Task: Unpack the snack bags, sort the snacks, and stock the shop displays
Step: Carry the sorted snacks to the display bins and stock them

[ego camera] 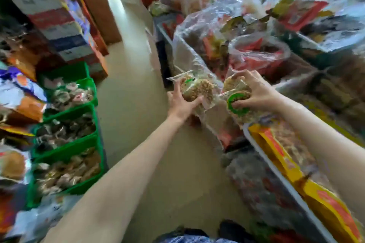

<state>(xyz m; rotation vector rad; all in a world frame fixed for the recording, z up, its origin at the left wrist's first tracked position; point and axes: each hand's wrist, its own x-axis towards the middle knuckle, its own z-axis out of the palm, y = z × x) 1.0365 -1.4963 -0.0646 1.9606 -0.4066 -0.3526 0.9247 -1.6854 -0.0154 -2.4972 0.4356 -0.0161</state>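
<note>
Here, both hands are full. The left hand (182,104) curls up from below around a clear packet of round peanut crackers (195,89), fingers wrapped under its lower edge, thumb on the near side. The right hand (256,94) comes down from above on a second cracker packet (237,100), the one with a green ring label, fingertips pinching its top and thumb pressed near the ring. The two packets sit side by side, nearly touching, held out over the aisle floor (134,94) at the edge of the right-hand display.

What the next move turns on, I'd say, is where these go. The big clear plastic bags (207,31) of mixed snacks lie straight ahead and to the right, just beyond the knuckles. The white tray (262,156) with yellow-and-orange packets runs lengthwise toward the person, directly under the right forearm, so the right hand is far nearer it. The green baskets (65,140) of wrapped sweets stand across the aisle to the left, well apart, reachable only by the left arm. Blur hides which slot holds matching crackers.
</note>
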